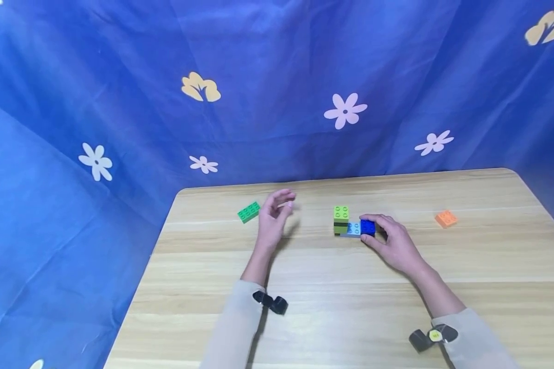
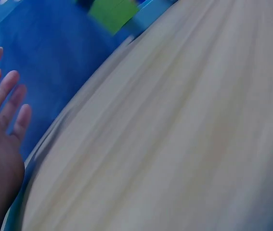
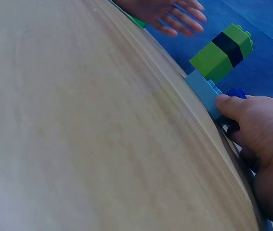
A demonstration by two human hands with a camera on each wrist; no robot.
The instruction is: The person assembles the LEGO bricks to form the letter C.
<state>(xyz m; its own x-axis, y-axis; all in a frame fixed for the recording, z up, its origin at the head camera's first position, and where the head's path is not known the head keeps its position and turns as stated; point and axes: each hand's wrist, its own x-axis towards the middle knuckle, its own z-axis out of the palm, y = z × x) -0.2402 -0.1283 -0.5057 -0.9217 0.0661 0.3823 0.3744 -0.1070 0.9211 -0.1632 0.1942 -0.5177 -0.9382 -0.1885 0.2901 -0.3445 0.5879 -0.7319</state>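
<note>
My right hand (image 1: pixel 394 247) pinches a dark blue toy brick (image 1: pixel 368 228) between thumb and fingers. That brick sits at the right end of a light blue brick (image 1: pixel 354 230). On the light blue brick's left end rises a stack of lime green bricks (image 3: pixel 212 62) with a black brick (image 3: pixel 227 47) between them. Left of this build, my left hand (image 1: pixel 271 221) is held over the table with relaxed, slightly bent fingers and nothing in them. Close to its left side lies a green brick (image 1: pixel 249 211), mostly hidden by the hand in the right wrist view.
An orange brick (image 1: pixel 446 219) lies on the wooden table (image 1: pixel 332 287), to the right of my right hand. Behind the table's back edge hangs a blue cloth (image 1: pixel 268 128) with flower prints. Both wrists carry small black cameras.
</note>
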